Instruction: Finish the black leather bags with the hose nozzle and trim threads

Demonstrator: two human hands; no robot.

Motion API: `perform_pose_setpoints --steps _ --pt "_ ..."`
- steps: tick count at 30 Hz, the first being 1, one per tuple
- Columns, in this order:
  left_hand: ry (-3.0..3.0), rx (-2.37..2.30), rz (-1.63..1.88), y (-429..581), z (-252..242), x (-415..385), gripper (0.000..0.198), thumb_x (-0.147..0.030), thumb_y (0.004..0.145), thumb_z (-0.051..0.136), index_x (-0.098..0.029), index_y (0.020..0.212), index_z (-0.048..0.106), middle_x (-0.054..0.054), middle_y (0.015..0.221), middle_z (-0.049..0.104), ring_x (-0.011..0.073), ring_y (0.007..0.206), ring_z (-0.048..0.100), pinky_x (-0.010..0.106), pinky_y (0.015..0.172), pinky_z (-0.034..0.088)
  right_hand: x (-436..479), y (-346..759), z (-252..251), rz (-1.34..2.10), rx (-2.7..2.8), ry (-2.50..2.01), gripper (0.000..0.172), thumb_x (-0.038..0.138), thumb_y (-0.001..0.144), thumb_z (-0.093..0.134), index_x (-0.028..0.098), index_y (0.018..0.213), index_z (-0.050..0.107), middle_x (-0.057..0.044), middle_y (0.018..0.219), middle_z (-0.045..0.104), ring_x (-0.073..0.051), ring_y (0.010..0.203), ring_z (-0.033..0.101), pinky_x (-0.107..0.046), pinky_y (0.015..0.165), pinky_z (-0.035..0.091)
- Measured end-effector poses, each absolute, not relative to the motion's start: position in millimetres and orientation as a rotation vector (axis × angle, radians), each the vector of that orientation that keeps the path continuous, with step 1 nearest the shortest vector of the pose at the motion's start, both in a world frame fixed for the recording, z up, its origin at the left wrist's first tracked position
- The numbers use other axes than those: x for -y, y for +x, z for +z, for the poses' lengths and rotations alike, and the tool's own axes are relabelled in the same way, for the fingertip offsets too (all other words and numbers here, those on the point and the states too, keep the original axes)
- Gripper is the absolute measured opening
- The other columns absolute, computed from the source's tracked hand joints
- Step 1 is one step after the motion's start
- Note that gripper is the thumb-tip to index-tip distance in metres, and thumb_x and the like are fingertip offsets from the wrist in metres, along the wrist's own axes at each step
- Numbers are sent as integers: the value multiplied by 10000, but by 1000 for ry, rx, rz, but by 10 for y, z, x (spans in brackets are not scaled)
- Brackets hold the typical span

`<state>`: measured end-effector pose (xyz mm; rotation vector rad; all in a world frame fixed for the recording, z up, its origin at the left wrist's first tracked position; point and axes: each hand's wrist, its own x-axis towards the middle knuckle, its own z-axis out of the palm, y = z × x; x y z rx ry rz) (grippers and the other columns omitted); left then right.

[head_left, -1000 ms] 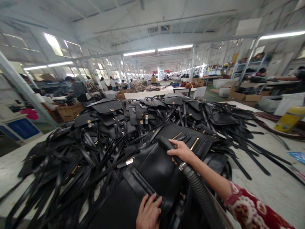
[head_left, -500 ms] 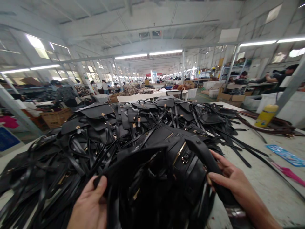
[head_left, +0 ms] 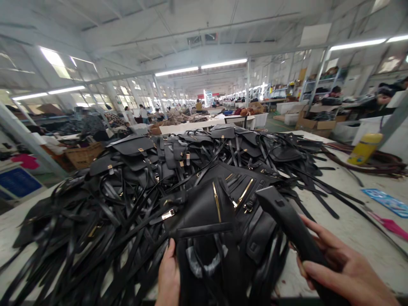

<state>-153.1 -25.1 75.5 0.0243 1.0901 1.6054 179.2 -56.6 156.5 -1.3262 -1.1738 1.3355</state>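
My left hand (head_left: pixel 168 276) grips the side edge of a black bag (head_left: pixel 204 204) at the front of the pile, the thumb showing and the fingers mostly hidden. The bag has a gold zipper, and a handle loop partly wrapped in clear film hangs below its seam. In my right hand (head_left: pixel 338 259) is a long black bar-shaped tool (head_left: pixel 290 221) with a flat end and a small square mark, tilted up to the left. Its exact kind is unclear. Just left of the tool lies another black bag's pocket flap (head_left: pixel 259 240).
A heap of black bags (head_left: pixel 130 148) with loose straps and gold buckles covers much of the pale table (head_left: pixel 347 212). To the right are a yellow bottle (head_left: pixel 365 148), coiled brown straps (head_left: pixel 338 153), a blue patterned sheet (head_left: pixel 387 202) and a pink item (head_left: pixel 393 227). People work farther back.
The front bag has turned from its dark open inside to its zippered outer face. My left hand has shifted right and lower; my right hand has moved right and lower with the black tool.
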Motion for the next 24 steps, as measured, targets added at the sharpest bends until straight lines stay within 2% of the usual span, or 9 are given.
perform_pose_setpoints --steps 3,5,7,9,11,14,20,24 --pt "96 -1130 1572 -1592 405 389 487 -248 711 608 -201 1181 490 76 945 669 262 880 616 400 811 478 544 1743 1375 1477 1268 -1278 838 337 639 667 233 1339 217 -47 947 622 -199 696 598 -216 492 480" --pt "221 -1185 1553 -1659 287 456 667 -191 599 709 -249 1209 446 47 957 667 250 886 614 376 823 469 532 1673 1266 1575 1298 -1221 849 326 627 657 205 1344 219 -60 987 616 -223 785 605 -242 564 496" --pt "298 -1254 1527 -1723 205 479 822 -141 499 762 -259 1231 407 33 939 672 238 882 615 354 836 456 534 1591 1164 1652 1313 -1167 823 312 593 660 189 1322 297 -64 1026 611 -235 870 591 -272 700 487" --pt "313 -1311 1517 -1761 145 471 873 -149 452 781 -238 1232 399 29 903 680 228 858 622 330 832 453 544 1513 1058 1760 1333 -1137 798 309 551 662 184 1285 375 -66 1020 616 -226 830 598 -276 707 477" --pt "334 -1334 1518 -1767 121 461 856 -177 456 778 -223 1224 405 24 897 680 217 840 625 309 816 456 550 1445 945 1859 1325 -1142 786 287 528 647 182 1268 401 -57 928 634 -187 674 596 -251 577 472" --pt "399 -1357 1530 -1739 145 472 796 -202 496 760 -226 1214 416 17 914 675 205 842 621 289 797 459 514 1359 796 1931 1287 -1117 772 222 521 616 158 1257 394 -29 806 627 -113 493 515 -193 417 382" --pt "461 -1366 1562 -1685 141 521 737 -193 589 710 -254 1242 375 35 981 653 198 878 607 318 831 440 322 1196 819 1816 1304 -1158 717 307 581 638 166 1242 400 3 737 601 -87 380 450 -205 334 349" --pt "483 -1284 1614 -1638 101 548 718 -180 630 676 -256 1261 341 54 1017 637 207 900 600 343 846 434 289 1075 1053 1682 1295 -1195 746 250 641 592 173 1314 279 5 768 595 -110 447 495 -231 376 416"
